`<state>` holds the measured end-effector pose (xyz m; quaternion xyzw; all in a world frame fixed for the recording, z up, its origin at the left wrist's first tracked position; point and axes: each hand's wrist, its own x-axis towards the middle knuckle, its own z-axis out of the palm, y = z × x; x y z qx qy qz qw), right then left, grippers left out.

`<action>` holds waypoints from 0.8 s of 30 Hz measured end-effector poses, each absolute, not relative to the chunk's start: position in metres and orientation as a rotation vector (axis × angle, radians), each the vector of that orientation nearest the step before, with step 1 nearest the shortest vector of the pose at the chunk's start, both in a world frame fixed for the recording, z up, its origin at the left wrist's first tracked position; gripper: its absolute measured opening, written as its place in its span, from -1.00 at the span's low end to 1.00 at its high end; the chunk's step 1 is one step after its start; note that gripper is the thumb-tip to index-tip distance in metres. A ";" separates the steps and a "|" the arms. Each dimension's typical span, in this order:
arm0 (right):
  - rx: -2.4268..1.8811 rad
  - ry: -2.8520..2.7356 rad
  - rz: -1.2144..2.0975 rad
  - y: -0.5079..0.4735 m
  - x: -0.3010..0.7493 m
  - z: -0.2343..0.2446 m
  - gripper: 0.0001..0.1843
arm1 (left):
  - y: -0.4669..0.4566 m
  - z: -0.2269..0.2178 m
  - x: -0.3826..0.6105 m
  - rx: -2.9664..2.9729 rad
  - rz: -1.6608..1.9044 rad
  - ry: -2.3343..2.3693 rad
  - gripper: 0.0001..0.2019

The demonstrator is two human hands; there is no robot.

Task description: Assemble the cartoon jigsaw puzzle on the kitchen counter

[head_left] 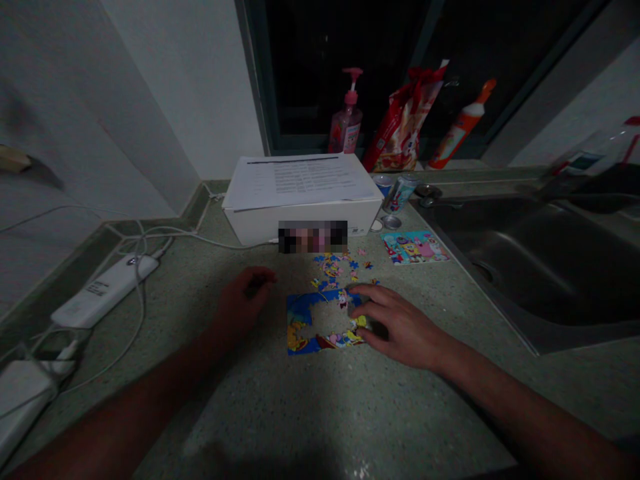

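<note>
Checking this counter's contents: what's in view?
Partly built jigsaw: 1, blue-yellow, centre.
Loose puzzle pieces: several, mixed colours, behind it.
Picture card: 1, multicoloured, right of them.
Box: 1, white, papers on top.
Pump bottle: 1, pink, behind the box.
Snack bag: 1, red, beside it.
Squeeze bottle: 1, orange, right of bag.
Can: 1, silver, beside box.
Sink: 1, steel, right.
Power strip: 1, white, left.
Left hand: 1, beside jigsaw.
Right hand: 1, on the jigsaw.

A partly built cartoon jigsaw puzzle (299, 330) lies flat under the right hand (403, 327), loose pieces (331, 269) scattered just beyond it
</note>
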<state>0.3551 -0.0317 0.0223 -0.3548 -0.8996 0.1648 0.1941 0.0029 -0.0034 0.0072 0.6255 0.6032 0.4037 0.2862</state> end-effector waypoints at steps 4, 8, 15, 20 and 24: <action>-0.999 -2.527 0.441 -0.032 0.354 0.024 -0.80 | -0.003 0.007 0.003 1.686 1.083 1.612 -0.79; -1.012 -2.528 0.441 -0.032 0.354 0.025 -0.82 | -0.003 0.007 0.003 1.690 1.081 1.611 -0.80; -1.044 -2.529 0.448 -0.032 0.354 0.023 -0.83 | -0.003 0.006 0.002 1.704 1.075 1.619 -0.80; -1.041 -2.524 0.451 -0.032 0.354 0.023 -0.84 | -0.004 0.008 0.002 1.704 1.064 1.600 -0.81; -1.046 -2.523 0.442 -0.032 0.354 0.023 -0.83 | -0.004 0.009 0.002 1.704 1.072 1.604 -0.81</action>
